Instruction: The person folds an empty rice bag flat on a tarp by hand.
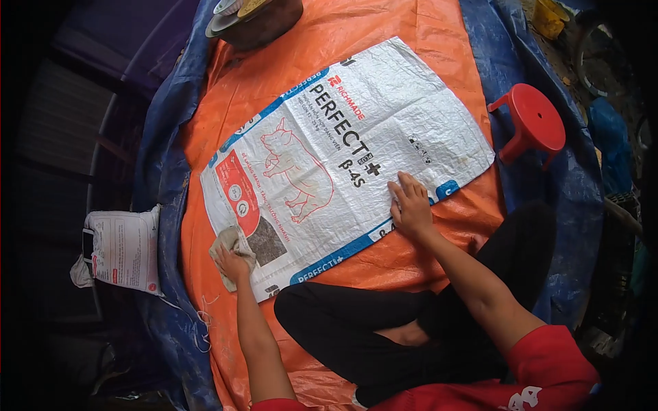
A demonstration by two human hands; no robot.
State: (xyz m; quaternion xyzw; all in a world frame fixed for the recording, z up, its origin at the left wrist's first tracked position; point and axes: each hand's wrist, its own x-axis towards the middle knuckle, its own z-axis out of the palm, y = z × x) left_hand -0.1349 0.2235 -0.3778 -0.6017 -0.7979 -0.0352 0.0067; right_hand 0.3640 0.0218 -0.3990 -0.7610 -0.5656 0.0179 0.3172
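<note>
A white woven feed sack (356, 130), printed with a pig outline and the word PERFECT, lies flat on an orange tarp (329, 41). My left hand (233, 264) grips a crumpled beige cloth (232, 241) pressed on the sack's near left corner. My right hand (411, 202) lies flat, fingers spread, on the sack's near right edge. My crossed legs in black trousers (384, 329) rest on the tarp just in front of the sack.
A red plastic stool (534, 123) stands to the right on a blue tarp (161, 171). A dark bowl (264, 24) with dishes sits at the top. A folded white sack (127, 250) lies at the left. Clutter fills the dark right edge.
</note>
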